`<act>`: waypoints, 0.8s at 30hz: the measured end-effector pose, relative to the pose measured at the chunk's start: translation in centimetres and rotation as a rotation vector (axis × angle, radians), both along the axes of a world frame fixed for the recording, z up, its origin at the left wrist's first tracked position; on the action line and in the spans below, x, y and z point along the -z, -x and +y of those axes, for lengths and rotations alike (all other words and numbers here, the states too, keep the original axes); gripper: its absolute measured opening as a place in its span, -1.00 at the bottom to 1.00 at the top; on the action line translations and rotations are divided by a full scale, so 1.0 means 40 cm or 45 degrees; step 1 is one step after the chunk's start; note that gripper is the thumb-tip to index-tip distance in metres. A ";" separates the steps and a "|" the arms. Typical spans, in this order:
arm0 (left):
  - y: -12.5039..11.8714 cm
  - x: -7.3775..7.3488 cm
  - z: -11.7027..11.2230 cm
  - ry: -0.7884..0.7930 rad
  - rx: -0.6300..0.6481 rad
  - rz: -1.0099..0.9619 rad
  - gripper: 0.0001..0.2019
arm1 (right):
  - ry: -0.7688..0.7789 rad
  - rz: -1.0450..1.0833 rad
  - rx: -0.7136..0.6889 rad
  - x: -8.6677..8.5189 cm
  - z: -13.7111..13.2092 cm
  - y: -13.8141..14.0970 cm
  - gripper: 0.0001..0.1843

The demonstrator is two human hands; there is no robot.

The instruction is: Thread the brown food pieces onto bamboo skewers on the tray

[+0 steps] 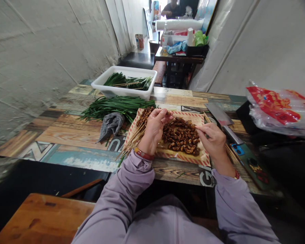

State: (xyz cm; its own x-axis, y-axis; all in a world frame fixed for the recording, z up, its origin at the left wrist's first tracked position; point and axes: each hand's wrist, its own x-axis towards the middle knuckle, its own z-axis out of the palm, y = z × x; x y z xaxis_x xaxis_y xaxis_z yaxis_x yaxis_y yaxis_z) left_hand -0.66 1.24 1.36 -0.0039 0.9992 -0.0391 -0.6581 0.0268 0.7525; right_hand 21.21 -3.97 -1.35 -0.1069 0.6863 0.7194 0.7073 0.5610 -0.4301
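Observation:
Small brown, glossy, ridged pieces point(183, 137) are heaped on a tray with a red-and-white striped edge point(204, 157); their exact kind is unclear. Above the tray's left part, my left hand point(156, 123) is closed, with brown food at its fingertips. My right hand point(213, 135) pinches what looks like the end of a thin skewer at the heap's right edge; most of its length is hard to make out. Loaded bamboo skewers point(134, 137) lie along the tray's left side, brown pieces at their far ends and bare sticks towards me, partly behind my left wrist.
Long green chives point(114, 106) lie left of the tray, beside a grey cloth point(112, 123). Behind stands a white tub point(99, 83) holding more chives. At right are a cleaver point(220, 113), a phone point(237, 149) and a red-and-clear plastic package point(277, 108). A person point(171, 12) is far back.

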 end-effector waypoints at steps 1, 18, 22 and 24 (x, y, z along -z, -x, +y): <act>0.000 0.001 0.000 -0.006 0.000 0.004 -0.65 | 0.001 -0.009 0.008 0.000 -0.001 0.001 -0.83; -0.006 0.004 -0.002 -0.030 -0.028 0.035 -0.65 | 0.038 0.040 -0.072 0.005 -0.003 0.012 -0.84; -0.006 0.002 -0.002 -0.028 -0.014 0.037 -0.66 | 0.067 0.044 -0.089 0.006 -0.002 0.013 -0.85; -0.006 -0.001 -0.003 -0.020 -0.007 0.049 -0.66 | 0.068 0.051 -0.094 0.008 -0.001 0.013 -0.85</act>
State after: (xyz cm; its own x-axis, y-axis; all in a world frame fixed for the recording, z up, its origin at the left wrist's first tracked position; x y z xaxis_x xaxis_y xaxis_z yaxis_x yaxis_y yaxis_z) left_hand -0.42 1.10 1.39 -0.0106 0.9997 -0.0228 -0.6286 0.0111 0.7777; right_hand 20.68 -4.00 -1.68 -0.1304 0.7154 0.6865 0.6467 0.5862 -0.4880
